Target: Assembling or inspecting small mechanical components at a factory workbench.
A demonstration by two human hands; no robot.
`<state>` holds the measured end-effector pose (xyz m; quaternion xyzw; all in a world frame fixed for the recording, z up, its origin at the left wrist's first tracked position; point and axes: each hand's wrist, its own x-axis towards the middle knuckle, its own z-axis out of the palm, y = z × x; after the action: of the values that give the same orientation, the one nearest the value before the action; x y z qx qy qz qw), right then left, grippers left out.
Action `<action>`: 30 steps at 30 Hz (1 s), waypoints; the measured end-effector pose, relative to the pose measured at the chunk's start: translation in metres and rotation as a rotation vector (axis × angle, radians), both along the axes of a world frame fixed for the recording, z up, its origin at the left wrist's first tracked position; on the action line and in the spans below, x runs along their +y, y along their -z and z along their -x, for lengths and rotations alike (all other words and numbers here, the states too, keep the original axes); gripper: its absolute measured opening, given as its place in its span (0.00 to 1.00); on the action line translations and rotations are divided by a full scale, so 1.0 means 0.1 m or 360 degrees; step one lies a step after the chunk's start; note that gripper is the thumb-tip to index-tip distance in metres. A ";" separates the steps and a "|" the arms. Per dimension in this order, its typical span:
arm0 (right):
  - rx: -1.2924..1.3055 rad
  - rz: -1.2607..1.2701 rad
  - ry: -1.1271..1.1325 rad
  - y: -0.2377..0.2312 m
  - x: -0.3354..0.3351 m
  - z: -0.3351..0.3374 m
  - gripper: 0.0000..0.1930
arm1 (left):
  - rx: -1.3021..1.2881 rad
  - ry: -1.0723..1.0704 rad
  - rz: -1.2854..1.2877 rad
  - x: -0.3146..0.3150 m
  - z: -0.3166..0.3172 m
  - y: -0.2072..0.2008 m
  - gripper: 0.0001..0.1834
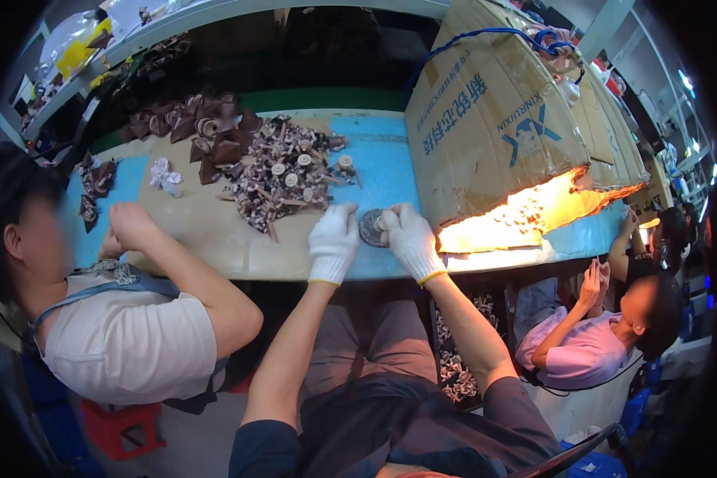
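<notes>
Both my hands wear white knit gloves with yellow cuffs at the near edge of the work table. My left hand (333, 239) is closed, its fingers curled together; what it holds, if anything, is hidden. Close beside it, my right hand (411, 243) pinches a small pale piece against the edge of a dark round disc (371, 228), which lies between the two hands. Just beyond my left hand spreads a heap of small brown and beige pieces (283, 179), some with round pale coiled heads.
A large cardboard carton (486, 119) stands at the right, glowing bright orange at its torn lower opening. Dark brown folded pieces (215, 131) lie at the back left, near a crumpled white scrap (165, 175). People sit at both sides. A bin of small pieces (458, 374) stands below the table.
</notes>
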<state>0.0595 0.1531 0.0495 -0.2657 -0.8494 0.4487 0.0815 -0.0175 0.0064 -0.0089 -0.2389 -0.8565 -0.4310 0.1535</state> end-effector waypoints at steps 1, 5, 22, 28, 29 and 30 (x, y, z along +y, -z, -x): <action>-0.0011 0.0023 -0.0011 0.01 0.00 0.04 0.18 | -0.0003 0.0003 -0.0019 -0.01 0.00 0.00 0.09; -0.0115 0.0086 -0.0049 -0.06 -0.03 0.12 0.21 | -0.0040 -0.0002 -0.0010 -0.03 -0.01 0.01 0.09; 0.0063 0.0437 0.0000 0.14 0.01 0.13 0.24 | -0.0040 -0.0003 -0.0007 -0.01 0.00 0.00 0.08; 0.0086 0.0605 0.0056 0.06 -0.02 0.08 0.25 | -0.0062 -0.0001 0.0064 0.01 -0.04 -0.02 0.08; 0.0031 0.0641 0.0067 0.01 -0.02 0.05 0.25 | -0.0080 0.0007 0.0077 0.01 -0.06 -0.01 0.08; 0.0007 0.0640 0.0021 0.02 -0.01 0.07 0.25 | -0.0056 -0.0012 0.0068 0.00 -0.02 -0.01 0.09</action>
<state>0.0523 0.1520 0.0474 -0.2812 -0.7408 0.6092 0.0316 -0.0159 0.0068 -0.0079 -0.2314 -0.8689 -0.4163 0.1349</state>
